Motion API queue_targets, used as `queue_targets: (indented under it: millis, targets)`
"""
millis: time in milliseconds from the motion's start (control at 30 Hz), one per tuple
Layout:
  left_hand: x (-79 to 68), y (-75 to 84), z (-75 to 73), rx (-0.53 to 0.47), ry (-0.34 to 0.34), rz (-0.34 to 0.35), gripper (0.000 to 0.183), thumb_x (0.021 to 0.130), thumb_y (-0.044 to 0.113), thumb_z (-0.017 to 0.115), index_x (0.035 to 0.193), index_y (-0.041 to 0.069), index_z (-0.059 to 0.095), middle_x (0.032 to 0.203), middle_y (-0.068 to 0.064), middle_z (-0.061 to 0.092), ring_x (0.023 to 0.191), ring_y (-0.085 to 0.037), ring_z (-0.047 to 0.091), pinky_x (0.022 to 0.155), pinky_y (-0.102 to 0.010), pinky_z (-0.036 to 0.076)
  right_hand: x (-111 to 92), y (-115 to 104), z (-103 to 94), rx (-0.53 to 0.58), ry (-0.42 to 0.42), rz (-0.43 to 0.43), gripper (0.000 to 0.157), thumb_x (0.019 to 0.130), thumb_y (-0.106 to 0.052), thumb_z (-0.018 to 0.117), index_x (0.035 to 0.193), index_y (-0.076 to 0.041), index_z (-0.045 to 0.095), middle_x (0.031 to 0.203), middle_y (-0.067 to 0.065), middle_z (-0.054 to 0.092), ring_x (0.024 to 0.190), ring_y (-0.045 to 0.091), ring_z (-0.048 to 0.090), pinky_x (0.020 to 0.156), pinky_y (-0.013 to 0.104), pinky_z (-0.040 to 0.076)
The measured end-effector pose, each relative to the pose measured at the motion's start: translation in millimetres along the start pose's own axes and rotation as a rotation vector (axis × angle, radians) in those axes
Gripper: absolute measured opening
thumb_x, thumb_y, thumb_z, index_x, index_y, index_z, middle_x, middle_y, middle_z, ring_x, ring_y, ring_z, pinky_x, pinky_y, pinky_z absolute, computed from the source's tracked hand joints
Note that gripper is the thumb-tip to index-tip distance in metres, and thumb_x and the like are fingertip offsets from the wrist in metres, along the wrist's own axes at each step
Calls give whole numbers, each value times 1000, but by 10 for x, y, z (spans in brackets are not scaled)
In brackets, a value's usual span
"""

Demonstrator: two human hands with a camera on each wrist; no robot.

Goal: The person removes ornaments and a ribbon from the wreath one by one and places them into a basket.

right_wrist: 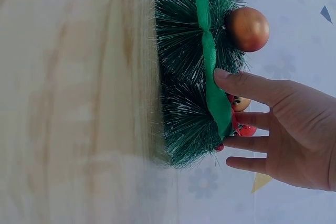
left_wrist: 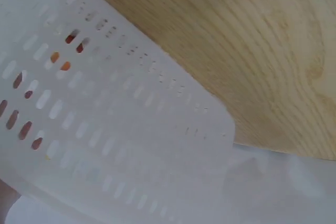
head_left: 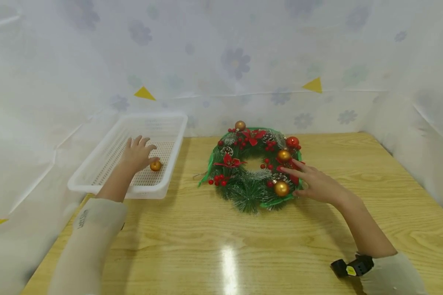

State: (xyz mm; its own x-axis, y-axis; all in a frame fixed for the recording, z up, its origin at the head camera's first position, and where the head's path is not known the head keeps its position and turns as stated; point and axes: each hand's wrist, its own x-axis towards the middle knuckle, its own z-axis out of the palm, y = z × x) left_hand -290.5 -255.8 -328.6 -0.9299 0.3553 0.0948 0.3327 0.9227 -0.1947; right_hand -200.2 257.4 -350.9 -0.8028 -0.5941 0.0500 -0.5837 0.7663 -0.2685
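Observation:
A small gold ball ornament lies in the white plastic basket at the left. My left hand reaches in over the basket with fingers spread, its thumb close above the ball. In the left wrist view the slotted basket wall hides most of that hand; orange shows through some slots. A green Christmas wreath with red flowers, berries, pinecones and gold balls lies on the table. My right hand is at its right edge, fingers extended over it, and the thumb reaches the green ribbon along the side.
The wooden table runs up to a flower-patterned white sheet behind. Yellow triangles mark the sheet. A black strap device sits on the right wrist.

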Motion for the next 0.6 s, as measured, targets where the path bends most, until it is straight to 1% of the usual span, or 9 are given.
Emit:
queue_targets:
  millis: [67, 133, 233, 367, 500, 600]
  targets:
    - [17, 43, -68, 3, 54, -3, 43, 89, 35, 59, 119, 4, 58, 134, -26, 38, 126, -45, 25, 103, -59, 14, 4, -1, 2, 2, -2, 2, 72, 81, -20, 71, 143, -12, 33, 145, 29, 15, 121, 58, 24, 87, 69, 29]
    - [40, 100, -146, 5, 86, -3, 43, 90, 35, 57, 120, 4, 58, 135, -25, 37, 128, -44, 24, 104, -58, 11, 5, -1, 1, 4, -3, 4, 73, 81, -20, 71, 143, -13, 33, 145, 29, 15, 121, 58, 23, 87, 69, 29]
    - [70, 218, -285, 19, 102, -2, 44, 92, 37, 55, 123, 6, 56, 137, -23, 35, 130, -42, 21, 105, -56, 9, 5, 0, -2, 11, -3, 3, 72, 81, -20, 70, 143, -13, 33, 145, 29, 15, 121, 57, 22, 87, 70, 28]
    - [101, 418, -450, 45, 121, 11, 47, 91, 40, 54, 126, 8, 55, 139, -21, 34, 132, -39, 18, 106, -54, 8, 1, 7, 8, 19, -4, 0, 72, 81, -18, 71, 143, -12, 33, 145, 29, 14, 122, 57, 22, 87, 69, 28]
    - [127, 629, -562, 75, 165, 43, 48, 91, 43, 54, 126, 10, 55, 140, -19, 34, 133, -38, 17, 107, -53, 8, 1, 19, 19, 17, -2, -7, 73, 81, -18, 71, 143, -12, 33, 145, 29, 14, 122, 57, 22, 86, 69, 30]
    - [141, 799, -630, 99, 213, 77, 49, 90, 44, 54, 126, 12, 56, 141, -17, 34, 133, -36, 18, 107, -52, 8, 2, 26, 19, 11, 6, -13, 73, 81, -18, 71, 143, -12, 33, 145, 29, 14, 122, 57, 22, 86, 69, 31]
